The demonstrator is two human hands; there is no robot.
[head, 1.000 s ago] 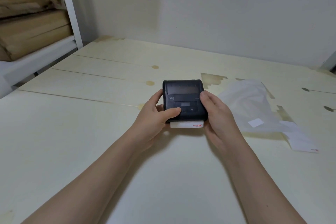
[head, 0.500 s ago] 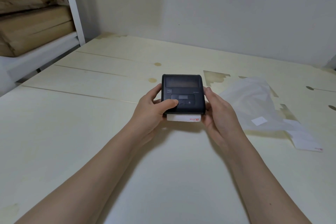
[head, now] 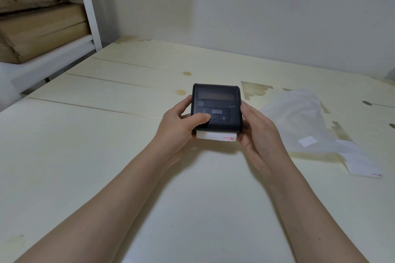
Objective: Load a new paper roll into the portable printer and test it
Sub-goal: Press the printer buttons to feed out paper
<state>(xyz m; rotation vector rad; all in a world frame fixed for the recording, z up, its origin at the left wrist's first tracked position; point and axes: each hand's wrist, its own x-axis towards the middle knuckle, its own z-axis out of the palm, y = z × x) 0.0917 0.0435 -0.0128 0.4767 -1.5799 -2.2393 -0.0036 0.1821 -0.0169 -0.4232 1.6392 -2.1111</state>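
A small black portable printer [head: 217, 100] is held just above the pale table [head: 106, 145], lid closed. A short strip of white paper with red print [head: 217, 136] sticks out of its near edge. My left hand [head: 181, 126] grips the printer's left side, with the thumb lying on the button panel on top. My right hand [head: 259, 134] cups the right side, fingers under and along the edge. The paper roll itself is hidden inside.
A crumpled clear plastic wrapper [head: 299, 121] lies on the table to the right, with a torn white paper piece [head: 361, 164] beside it. A white shelf frame [head: 89, 10] holding brown wrapped packages [head: 40, 32] stands at the far left. A wall runs behind the table.
The printer and both hands have stayed nearly still. My left thumb rests on the button panel as before. The view has shifted slightly.
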